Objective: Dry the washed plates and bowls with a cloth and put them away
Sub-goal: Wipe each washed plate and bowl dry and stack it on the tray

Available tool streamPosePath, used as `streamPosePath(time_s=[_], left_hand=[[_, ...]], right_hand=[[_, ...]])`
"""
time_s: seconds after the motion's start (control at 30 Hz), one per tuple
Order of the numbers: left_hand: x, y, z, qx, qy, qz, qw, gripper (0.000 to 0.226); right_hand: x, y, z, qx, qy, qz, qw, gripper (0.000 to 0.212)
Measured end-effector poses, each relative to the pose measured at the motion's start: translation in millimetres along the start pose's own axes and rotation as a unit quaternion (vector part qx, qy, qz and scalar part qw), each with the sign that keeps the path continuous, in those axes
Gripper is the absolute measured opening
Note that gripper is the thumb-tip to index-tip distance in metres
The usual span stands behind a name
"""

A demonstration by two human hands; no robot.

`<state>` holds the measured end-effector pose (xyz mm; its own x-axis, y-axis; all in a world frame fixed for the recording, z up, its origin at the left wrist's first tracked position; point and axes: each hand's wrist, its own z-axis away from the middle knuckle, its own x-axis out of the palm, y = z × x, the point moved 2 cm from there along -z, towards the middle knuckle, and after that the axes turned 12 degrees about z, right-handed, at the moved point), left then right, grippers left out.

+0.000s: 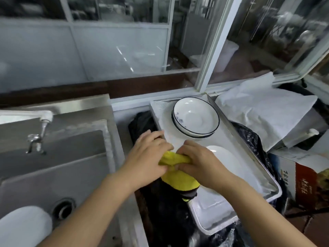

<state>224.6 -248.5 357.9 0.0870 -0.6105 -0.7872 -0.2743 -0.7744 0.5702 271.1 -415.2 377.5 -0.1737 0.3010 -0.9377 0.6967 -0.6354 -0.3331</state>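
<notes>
**Both hands bunch the yellow cloth beside the tray**

While the left hand [146, 157] and right hand [199, 164] meet, each grips the yellow cloth [178, 173] with curled fingers — its long axis runs from far-left to near-right, its dark-edged end hanging toward the near side. It sits over the left edge of the metal tray [263, 177], near the stacked blue-rimmed bowls [195, 118] — a white plate [224, 154] lies just right of the hands.
</notes>
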Motion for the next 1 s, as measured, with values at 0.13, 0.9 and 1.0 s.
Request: streamPosePath(time_s=[0.13, 0.9, 1.0], left_hand=[[-78.1, -30.7, 49.5, -0.038, -0.008, 0.011, 0.999, 0.008], [-58.4, -396.2, 491.8, -0.688, 0.058, 0.192, 0.698, 0.048], [-38.8, -410.2, 502.3, -0.721, 0.115, 0.214, 0.648, 0.043]], right_hand=[[8.7, -74.2, -27.1, -0.007, -0.010, -0.068, 0.998, 0.026], [336.6, -352.2, -107.6, 0.126, -0.195, 0.038, 0.972, 0.025], [354.2, -350.9, -108.5, 0.119, -0.211, 0.051, 0.969, 0.028]])
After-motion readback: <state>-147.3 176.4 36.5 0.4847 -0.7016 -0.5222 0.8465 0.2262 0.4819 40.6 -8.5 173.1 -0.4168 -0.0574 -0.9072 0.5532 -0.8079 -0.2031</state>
